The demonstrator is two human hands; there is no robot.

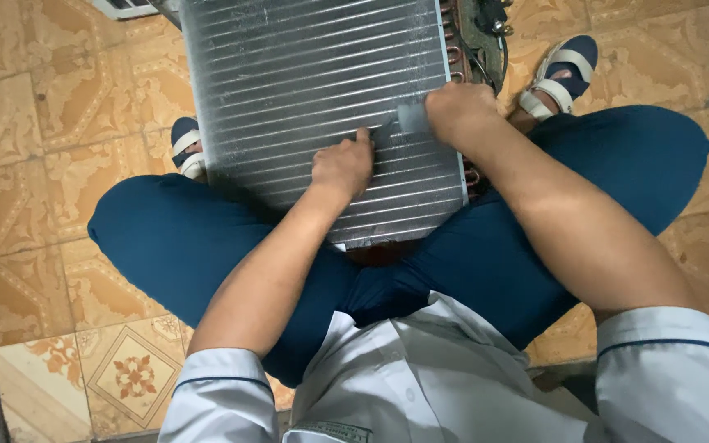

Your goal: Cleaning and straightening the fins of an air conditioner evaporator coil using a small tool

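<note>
Item: finned coil panel (313,90), silver, ribbed with fine horizontal fins. It lies tilted across my lap, its near edge resting between my knees and its far end running out of the top of the view. Copper tube bends (455,53) line its right edge, with a dark bracket and wiring (486,25) at the far right corner.

Item: small grey tool (410,117), flat and blocky, most likely a fin comb or brush. It sits on the fin face near the panel's right edge. My right hand (459,111) is curled tight around it, fingers closed, knuckles up.

Item: my left hand (342,166). It rests on the fins just left of the tool, fingers folded under in a loose fist, one fingertip reaching toward the tool's tip. I cannot tell whether it pinches anything.

Handling note, as I judge it: the fins look thin and easily bent, so I would keep the tool in line with the fin rows, press lightly, and use the left hand only to steady the panel, not to lean on it.

Surroundings: dark blue trousers (182,238), white shirt sleeves (223,385), blue and white sandals (564,70) either side of the panel, and patterned tan floor tiles (34,123) all round.
</note>
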